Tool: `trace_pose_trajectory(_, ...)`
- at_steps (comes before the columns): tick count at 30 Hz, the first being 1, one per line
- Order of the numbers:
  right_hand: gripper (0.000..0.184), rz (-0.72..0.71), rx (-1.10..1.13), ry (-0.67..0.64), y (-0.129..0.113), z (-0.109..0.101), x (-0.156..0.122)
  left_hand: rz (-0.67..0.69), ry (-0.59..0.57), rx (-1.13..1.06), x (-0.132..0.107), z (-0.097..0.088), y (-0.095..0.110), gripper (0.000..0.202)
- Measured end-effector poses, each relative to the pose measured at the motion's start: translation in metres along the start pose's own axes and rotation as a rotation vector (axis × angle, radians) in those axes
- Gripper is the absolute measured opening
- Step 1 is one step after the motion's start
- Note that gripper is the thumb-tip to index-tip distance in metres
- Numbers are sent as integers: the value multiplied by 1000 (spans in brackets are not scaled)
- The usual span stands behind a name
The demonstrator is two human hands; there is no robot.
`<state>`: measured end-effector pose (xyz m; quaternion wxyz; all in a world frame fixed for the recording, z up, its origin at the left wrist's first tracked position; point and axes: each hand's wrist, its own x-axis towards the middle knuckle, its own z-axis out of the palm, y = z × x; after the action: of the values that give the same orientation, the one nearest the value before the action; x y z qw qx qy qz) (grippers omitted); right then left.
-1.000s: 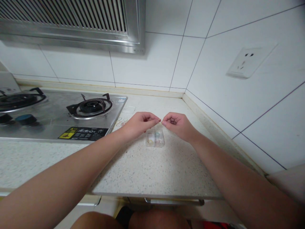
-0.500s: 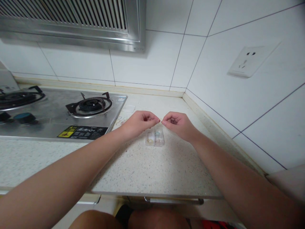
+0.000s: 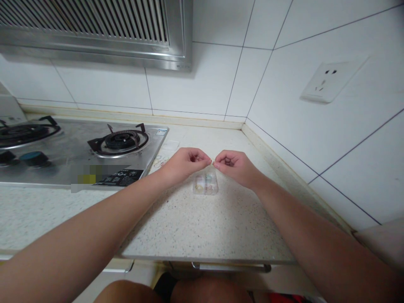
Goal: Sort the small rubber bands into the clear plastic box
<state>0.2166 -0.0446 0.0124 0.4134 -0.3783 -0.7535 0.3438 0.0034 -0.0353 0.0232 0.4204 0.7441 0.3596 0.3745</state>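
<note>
My left hand [image 3: 193, 161] and my right hand [image 3: 232, 164] are raised above the counter, their pinched fingertips almost meeting. Between them is a tiny pale thing that looks like a thin loop; the fingers mostly hide it. Just below sits a small clear plastic box [image 3: 205, 189] with compartments, holding small ring-shaped pieces. Several thin coloured loops [image 3: 160, 161] lie on the counter left of my left hand, partly covered by it. Behind them is a flat clear piece [image 3: 171, 145], perhaps a lid.
The speckled counter [image 3: 202, 235] runs up to white tiled walls. On the left is a steel gas hob [image 3: 75, 143] with burners and knobs. A range hood [image 3: 176, 54] hangs above, and a wall socket [image 3: 328, 82] is on the right. A drawer handle [image 3: 230, 267] lies under the counter's edge.
Both hands stay pinched at nearly the same spot; the fingertips have shifted only very slightly. The box and loops have stayed put.
</note>
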Motion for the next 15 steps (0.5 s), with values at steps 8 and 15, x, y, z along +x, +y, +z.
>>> trace_pose_trajectory(8,21,-1,7,-8,0,-1,-1,21,-3,-3,2,-2,-5,27)
trace_pose_trajectory(15,21,3,-13,-2,0,0,-1,44,5,1,3,-1,-8,25)
